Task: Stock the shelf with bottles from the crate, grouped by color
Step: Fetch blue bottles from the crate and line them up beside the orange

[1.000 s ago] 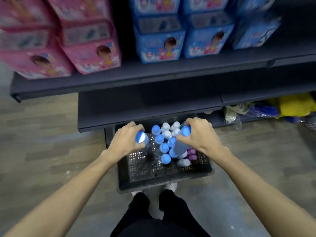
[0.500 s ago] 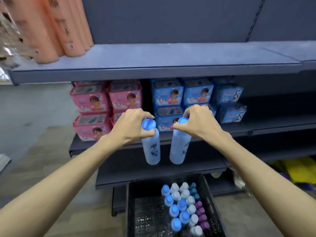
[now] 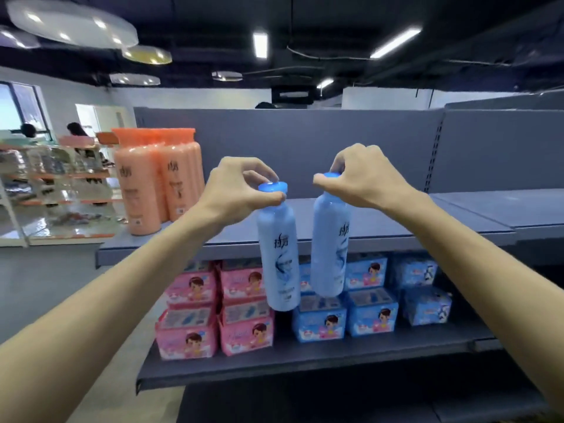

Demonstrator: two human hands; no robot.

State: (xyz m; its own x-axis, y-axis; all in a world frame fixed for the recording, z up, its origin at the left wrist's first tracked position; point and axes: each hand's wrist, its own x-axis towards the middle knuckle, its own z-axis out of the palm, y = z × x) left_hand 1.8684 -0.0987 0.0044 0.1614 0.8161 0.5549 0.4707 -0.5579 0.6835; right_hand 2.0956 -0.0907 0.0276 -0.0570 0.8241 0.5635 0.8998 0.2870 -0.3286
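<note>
Each hand pinches a blue bottle by its cap: left hand (image 3: 241,187) has one bottle (image 3: 279,254), right hand (image 3: 363,178) the other bottle (image 3: 331,242), both dangling in front of the top shelf (image 3: 396,221), near the orange bottles (image 3: 152,184).

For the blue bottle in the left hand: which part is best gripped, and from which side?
The blue cap, from above. The left hand pinches it there, and the left blue bottle hangs upright below; the cap flares wider than the neck, giving the fingers a ledge.

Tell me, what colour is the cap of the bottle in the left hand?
Bright blue cap on a pale blue plastic bottle, seen in the head view.
</note>
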